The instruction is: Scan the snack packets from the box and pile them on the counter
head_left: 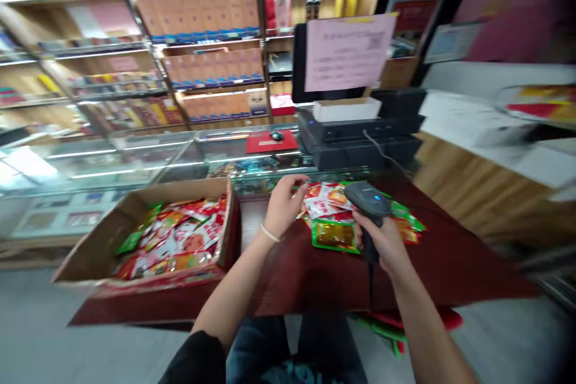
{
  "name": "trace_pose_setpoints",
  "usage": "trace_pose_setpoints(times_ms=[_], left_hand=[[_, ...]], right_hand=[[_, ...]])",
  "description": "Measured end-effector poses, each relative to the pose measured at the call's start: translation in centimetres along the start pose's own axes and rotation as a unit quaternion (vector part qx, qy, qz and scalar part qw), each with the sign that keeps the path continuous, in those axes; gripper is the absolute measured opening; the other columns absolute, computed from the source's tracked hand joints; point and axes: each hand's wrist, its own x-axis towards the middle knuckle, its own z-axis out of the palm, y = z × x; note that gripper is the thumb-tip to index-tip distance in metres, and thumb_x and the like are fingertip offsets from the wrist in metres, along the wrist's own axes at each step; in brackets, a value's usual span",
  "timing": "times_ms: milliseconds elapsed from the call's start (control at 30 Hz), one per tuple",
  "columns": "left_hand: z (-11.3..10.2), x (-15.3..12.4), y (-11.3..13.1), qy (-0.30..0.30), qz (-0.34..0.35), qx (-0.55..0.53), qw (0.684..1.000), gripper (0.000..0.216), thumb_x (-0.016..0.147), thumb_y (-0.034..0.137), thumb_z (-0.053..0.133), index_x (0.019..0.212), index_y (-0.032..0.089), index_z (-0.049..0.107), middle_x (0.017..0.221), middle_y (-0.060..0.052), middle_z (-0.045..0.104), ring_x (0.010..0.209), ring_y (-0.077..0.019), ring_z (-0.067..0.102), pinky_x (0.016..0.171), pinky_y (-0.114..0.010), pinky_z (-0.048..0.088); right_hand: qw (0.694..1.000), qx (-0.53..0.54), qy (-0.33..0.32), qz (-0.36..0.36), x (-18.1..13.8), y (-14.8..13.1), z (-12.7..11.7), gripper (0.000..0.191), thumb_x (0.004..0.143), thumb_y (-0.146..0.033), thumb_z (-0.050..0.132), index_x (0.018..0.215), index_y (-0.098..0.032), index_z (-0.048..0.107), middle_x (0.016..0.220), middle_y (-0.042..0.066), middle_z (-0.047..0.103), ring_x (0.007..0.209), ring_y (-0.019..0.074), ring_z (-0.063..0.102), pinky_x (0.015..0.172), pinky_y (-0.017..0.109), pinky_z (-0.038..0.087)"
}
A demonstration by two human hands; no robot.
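My right hand (386, 245) is wrapped round the grip of a dark handheld barcode scanner (366, 201), whose head points down at a pile of snack packets (335, 216) on the dark red table (432, 264). A green-edged packet (335, 235) lies just left of that hand. My left hand (284, 201) hovers over the left side of the pile, fingers curled and pinching at the edge of a red and white packet (320, 199). A pale band sits on my left wrist. The scanner's cable hangs down below my right hand.
A cardboard box (96, 252) full of similar red and green packets sits on the table's left part. Behind stand a glass counter (135, 162), a black cash register (360, 132) with a pink notice and stocked shelves. More packets lie on the floor under the table (391, 327).
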Motion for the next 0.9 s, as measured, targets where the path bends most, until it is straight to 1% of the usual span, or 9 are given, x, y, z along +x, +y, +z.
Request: trace_pose_setpoints(times_ms=[100,233,333,433,567,633,733,800,900], left_hand=[[-7.2,-1.6,-0.7,0.032,-0.001,0.074,0.997,0.018,0.093,0.024,0.055,0.108,0.021,0.065,0.106,-0.006,0.068,0.099,-0.0173,0.064,0.087,-0.030,0.053],[-15.7,-4.1,-2.9,0.086,-0.042,0.171,0.981,0.017,0.092,0.024,0.055,0.105,0.020,0.066,0.103,-0.006,0.070,0.096,-0.0173,0.066,0.086,-0.031,0.054],[-21.0,-6.3,-4.9,0.119,-0.076,0.241,0.960,0.015,0.092,0.024,0.056,0.102,0.020,0.067,0.102,-0.006,0.071,0.095,-0.0180,0.066,0.088,-0.032,0.053],[-25.1,-8.6,-7.1,0.141,-0.111,0.289,0.941,0.017,0.091,0.024,0.055,0.103,0.020,0.066,0.103,-0.007,0.071,0.097,-0.0193,0.066,0.089,-0.033,0.053],[-28.4,-10.6,-9.4,0.142,-0.149,0.319,0.925,0.017,0.090,0.024,0.056,0.103,0.020,0.066,0.104,-0.007,0.071,0.096,-0.0200,0.066,0.087,-0.034,0.053],[-29.2,-10.7,-10.0,0.130,-0.155,0.334,0.921,0.018,0.089,0.023,0.057,0.103,0.020,0.065,0.103,-0.006,0.070,0.095,-0.0199,0.066,0.087,-0.034,0.053],[-29.9,-9.7,-10.5,0.102,-0.141,0.362,0.916,0.020,0.088,0.022,0.057,0.106,0.019,0.065,0.102,-0.006,0.070,0.094,-0.0200,0.066,0.088,-0.034,0.052],[-30.2,-8.4,-11.2,0.067,-0.131,0.390,0.909,0.021,0.088,0.021,0.056,0.107,0.018,0.064,0.103,-0.007,0.070,0.096,-0.0211,0.066,0.090,-0.034,0.051],[-30.4,-6.3,-13.7,-0.051,-0.139,0.432,0.890,0.024,0.087,0.017,0.055,0.108,0.017,0.065,0.107,-0.009,0.070,0.103,-0.0229,0.065,0.094,-0.034,0.049]], right_hand=[[0.998,0.002,-0.068,0.015,1.2,0.2,5.8,0.041,0.068,-0.051,0.082,0.069,-0.017,0.059,0.048,-0.003,0.055,0.037,0.0111,0.051,0.035,0.021,0.042],[0.987,-0.011,-0.161,0.022,2.1,1.2,13.7,0.041,0.068,-0.053,0.081,0.074,-0.017,0.062,0.047,-0.004,0.054,0.036,0.0113,0.051,0.034,0.021,0.040],[0.975,-0.015,-0.220,0.026,2.1,1.9,19.2,0.042,0.069,-0.054,0.080,0.077,-0.017,0.063,0.048,-0.004,0.055,0.035,0.0111,0.051,0.033,0.020,0.040],[0.962,0.001,-0.272,0.033,1.5,2.4,23.8,0.041,0.069,-0.054,0.079,0.079,-0.017,0.063,0.048,-0.005,0.054,0.034,0.0100,0.050,0.032,0.019,0.038],[0.949,-0.013,-0.313,0.033,0.8,3.3,28.0,0.040,0.072,-0.053,0.076,0.066,-0.018,0.057,0.045,-0.004,0.052,0.033,0.0098,0.049,0.032,0.019,0.038],[0.945,-0.031,-0.325,0.025,0.6,3.8,29.2,0.040,0.073,-0.051,0.075,0.060,-0.018,0.055,0.043,-0.004,0.052,0.032,0.0096,0.048,0.032,0.019,0.038],[0.943,-0.045,-0.329,0.026,0.8,4.5,30.1,0.039,0.072,-0.048,0.075,0.057,-0.019,0.054,0.043,-0.003,0.053,0.032,0.0095,0.049,0.032,0.019,0.039],[0.943,-0.051,-0.328,0.029,1.2,4.8,30.4,0.038,0.072,-0.046,0.075,0.058,-0.019,0.054,0.043,-0.003,0.053,0.033,0.0100,0.049,0.032,0.019,0.039],[0.945,-0.054,-0.322,0.028,1.8,5.3,30.5,0.035,0.072,-0.045,0.076,0.061,-0.019,0.055,0.043,-0.004,0.054,0.032,0.0105,0.049,0.031,0.020,0.039]])
